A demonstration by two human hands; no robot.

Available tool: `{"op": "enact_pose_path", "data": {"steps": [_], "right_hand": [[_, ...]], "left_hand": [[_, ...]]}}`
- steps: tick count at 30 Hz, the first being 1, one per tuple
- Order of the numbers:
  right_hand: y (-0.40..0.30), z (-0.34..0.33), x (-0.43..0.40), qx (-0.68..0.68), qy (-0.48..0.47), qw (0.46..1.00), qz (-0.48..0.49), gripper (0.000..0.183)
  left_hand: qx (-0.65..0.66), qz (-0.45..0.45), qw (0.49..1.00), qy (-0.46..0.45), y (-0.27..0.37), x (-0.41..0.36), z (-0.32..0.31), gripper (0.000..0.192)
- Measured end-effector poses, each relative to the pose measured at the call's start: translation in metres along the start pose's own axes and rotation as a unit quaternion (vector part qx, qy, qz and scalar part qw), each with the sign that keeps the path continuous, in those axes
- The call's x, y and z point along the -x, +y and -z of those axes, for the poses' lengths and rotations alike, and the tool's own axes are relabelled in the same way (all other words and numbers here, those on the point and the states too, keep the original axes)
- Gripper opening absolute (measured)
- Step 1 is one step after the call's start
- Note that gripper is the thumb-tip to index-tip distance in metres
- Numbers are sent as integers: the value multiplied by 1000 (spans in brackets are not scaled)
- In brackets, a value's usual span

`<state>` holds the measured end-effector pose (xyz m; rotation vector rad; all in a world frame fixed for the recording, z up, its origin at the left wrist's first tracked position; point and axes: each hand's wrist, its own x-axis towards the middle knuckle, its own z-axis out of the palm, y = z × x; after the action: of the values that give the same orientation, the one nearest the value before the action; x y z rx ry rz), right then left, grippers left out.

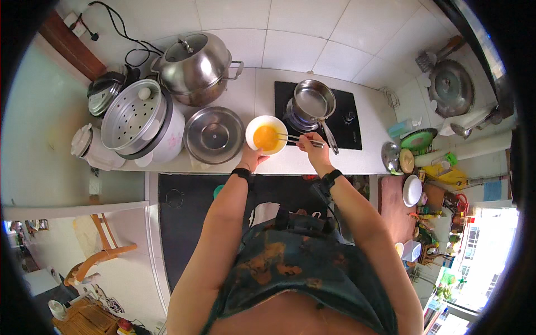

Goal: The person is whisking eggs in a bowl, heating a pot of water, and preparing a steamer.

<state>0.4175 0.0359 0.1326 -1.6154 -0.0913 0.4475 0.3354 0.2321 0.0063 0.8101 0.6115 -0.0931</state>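
Observation:
My left hand [252, 156] grips the near side of a white bowl [249, 133] above the counter's front edge. Beaten egg [267, 138], bright orange-yellow, lies in the bowl. My right hand [312, 146] is closed around a pair of metal chopsticks [289, 138], whose tips reach into the egg. Behind my right hand a small stainless steel saucepan [315, 100] sits tilted over the lit burner of a black gas hob [347, 138], its handle pointing towards me. A round steel lid or shallow pan [214, 135] lies left of the bowl.
A large steel steamer pot [194, 69] with a glass-topped lid stands at the back left. Beside it are a white rice cooker [169, 138] and a perforated aluminium steamer insert [134, 113]. At the right stand a green plate [418, 139], a metal lid [390, 155] and a white plate [412, 191].

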Motion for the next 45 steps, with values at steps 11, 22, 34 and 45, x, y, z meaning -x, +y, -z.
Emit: {"op": "enact_pose_path", "data": {"steps": [11, 22, 34, 45], "right_hand": [[21, -10, -6, 122, -46, 989, 77, 12], [23, -48, 17, 237, -76, 940, 235, 11], [32, -60, 55, 372, -122, 865, 315, 10], [44, -42, 59, 401, -166, 850, 299, 10]], "left_hand": [[-21, 43, 999, 15, -22, 66, 57, 55], [-154, -24, 983, 95, -13, 174, 75, 39], [-86, -23, 996, 5, -11, 133, -27, 34], [-94, 34, 994, 45, -34, 156, -6, 32]]}}
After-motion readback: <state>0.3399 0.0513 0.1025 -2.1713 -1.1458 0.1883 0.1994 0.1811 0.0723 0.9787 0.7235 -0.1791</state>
